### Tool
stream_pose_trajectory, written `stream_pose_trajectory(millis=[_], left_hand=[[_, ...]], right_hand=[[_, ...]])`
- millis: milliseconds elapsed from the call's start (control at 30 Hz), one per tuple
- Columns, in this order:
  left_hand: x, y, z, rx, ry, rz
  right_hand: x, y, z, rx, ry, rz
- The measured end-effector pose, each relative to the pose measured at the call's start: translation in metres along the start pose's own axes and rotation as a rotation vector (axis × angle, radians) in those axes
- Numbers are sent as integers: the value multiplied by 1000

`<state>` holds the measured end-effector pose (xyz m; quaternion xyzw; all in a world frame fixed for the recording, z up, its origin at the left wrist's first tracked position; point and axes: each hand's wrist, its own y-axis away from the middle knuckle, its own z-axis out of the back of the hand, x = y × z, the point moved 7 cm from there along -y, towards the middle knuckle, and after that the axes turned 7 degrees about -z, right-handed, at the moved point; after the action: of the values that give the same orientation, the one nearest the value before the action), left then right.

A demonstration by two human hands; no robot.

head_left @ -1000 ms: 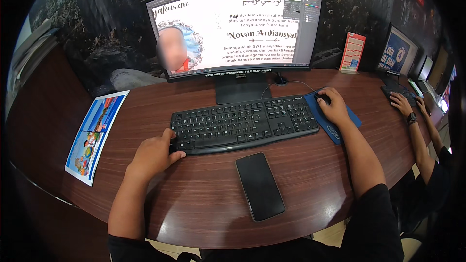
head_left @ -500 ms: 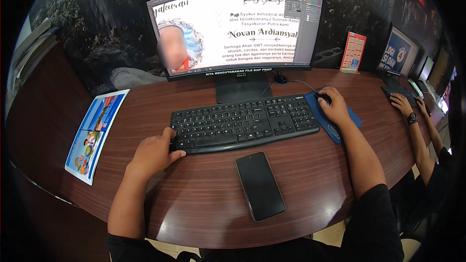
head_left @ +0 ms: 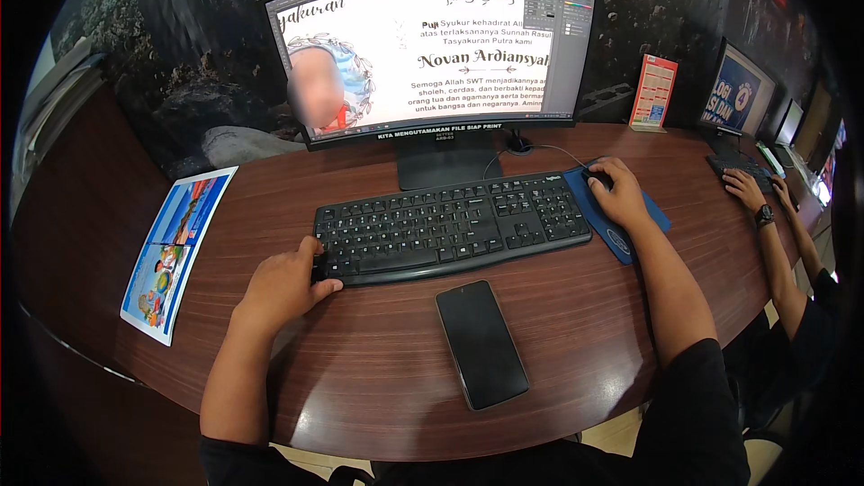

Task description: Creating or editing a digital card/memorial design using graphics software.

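Note:
At the lower left corner of the black keyboard [head_left: 409, 231] rests my left hand [head_left: 286, 283]. Its fingertips touch the corner keys, and the thumb lies apart along the front edge; nothing is held in it. My right hand [head_left: 619, 193] is closed over a dark computer mouse [head_left: 601, 179] on a blue mouse pad [head_left: 621, 238]. Most of the mouse is hidden under the palm and fingers. Behind the keyboard stands a curved monitor [head_left: 396, 63], showing a white design layout with dark lettering and a round picture framed in leaves.
A black smartphone [head_left: 482, 345] lies screen up on the brown wooden desk [head_left: 360, 351]. A colourful printed sheet [head_left: 178, 255] is at the left, and a red desk calendar [head_left: 653, 93] stands behind the mouse pad. Farther right, a co-worker's hands [head_left: 747, 191] are at another keyboard [head_left: 729, 169].
Both hands keep their places on the keyboard and the mouse. Only the whole view has shifted very slightly.

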<state>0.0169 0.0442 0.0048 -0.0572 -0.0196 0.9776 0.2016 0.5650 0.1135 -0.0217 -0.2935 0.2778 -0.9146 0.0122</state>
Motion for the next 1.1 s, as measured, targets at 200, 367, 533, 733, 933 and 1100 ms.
stream_pose_trajectory(millis=[200, 367, 533, 733, 933, 1100], left_hand=[[-1, -1, 0, 17, -7, 17], [0, -1, 0, 20, -5, 24], [-1, 0, 1, 12, -1, 10], [-1, 1, 2, 18, 3, 22], [0, 0, 1, 9, 1, 24], [-4, 0, 3, 23, 7, 16]], right_hand=[[1, 0, 1, -1, 4, 1], [2, 0, 0, -3, 10, -5], [-1, 0, 0, 0, 10, 3], [1, 0, -1, 11, 5, -10], [1, 0, 1, 3, 15, -1], [9, 2, 2, 18, -7, -43]])
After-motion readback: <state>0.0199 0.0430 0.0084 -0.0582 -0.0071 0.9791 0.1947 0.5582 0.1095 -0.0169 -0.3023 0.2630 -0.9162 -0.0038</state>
